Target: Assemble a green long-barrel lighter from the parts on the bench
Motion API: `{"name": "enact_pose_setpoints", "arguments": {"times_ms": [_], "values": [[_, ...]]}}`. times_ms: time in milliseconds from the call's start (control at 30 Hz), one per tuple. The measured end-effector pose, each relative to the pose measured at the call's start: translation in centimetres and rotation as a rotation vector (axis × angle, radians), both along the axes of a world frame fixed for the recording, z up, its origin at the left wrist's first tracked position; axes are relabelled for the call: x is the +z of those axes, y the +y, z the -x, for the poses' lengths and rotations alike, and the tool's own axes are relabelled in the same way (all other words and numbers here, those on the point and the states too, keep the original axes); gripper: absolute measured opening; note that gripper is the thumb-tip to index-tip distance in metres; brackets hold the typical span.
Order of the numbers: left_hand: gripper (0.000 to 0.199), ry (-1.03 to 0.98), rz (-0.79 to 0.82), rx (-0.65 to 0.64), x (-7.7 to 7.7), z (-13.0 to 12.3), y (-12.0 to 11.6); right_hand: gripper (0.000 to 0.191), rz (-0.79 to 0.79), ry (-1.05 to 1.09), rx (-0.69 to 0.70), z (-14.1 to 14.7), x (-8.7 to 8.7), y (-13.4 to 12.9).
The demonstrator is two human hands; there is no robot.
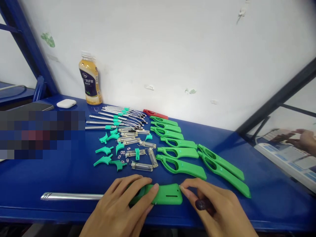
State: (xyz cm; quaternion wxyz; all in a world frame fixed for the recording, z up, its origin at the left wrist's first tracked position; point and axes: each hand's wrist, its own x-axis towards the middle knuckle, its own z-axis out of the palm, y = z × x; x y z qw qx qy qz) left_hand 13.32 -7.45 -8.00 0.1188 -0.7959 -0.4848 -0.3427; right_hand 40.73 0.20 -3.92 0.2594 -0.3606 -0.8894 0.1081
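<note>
My left hand (118,204) is closed over a green gas lighter (170,194) with a long metal tube (71,196), lying along the front of the table. The lighter's handle end, with a slot and a small hole, sticks out to the right of my fingers. My right hand (222,205) holds what looks like a screwdriver (201,204) in its palm; only the dark rounded handle end shows. Its thumb and index finger are pinched together at the lighter's right end. Whether something small is between those fingertips I cannot make out.
Behind my hands lie several green handle shells (182,169), a red one (155,114), clear fuel tanks (142,166), teal triggers (102,160) and metal tubes with wires (101,122). A bottle (90,79) and a white case (66,103) stand near the wall. Another person's hand (304,141) shows at right.
</note>
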Motion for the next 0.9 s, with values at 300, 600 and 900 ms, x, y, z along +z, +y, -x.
{"name": "enact_pose_setpoints", "arguments": {"times_ms": [300, 600, 900], "values": [[0.036, 0.019, -0.026, -0.004, 0.0, 0.1, 0.1, 0.016, -0.117, 0.097, -0.051, 0.4, -1.9, -0.2], [0.027, -0.169, -0.096, 0.004, 1.9, -2.6, 2.2, 0.028, -0.123, 0.121, 0.084, 0.8, -1.9, -0.3], [0.015, -0.375, -0.003, -0.081, 2.4, -5.1, 2.9, 0.027, -0.390, 0.197, -0.067, 0.7, -2.3, -1.4]]}}
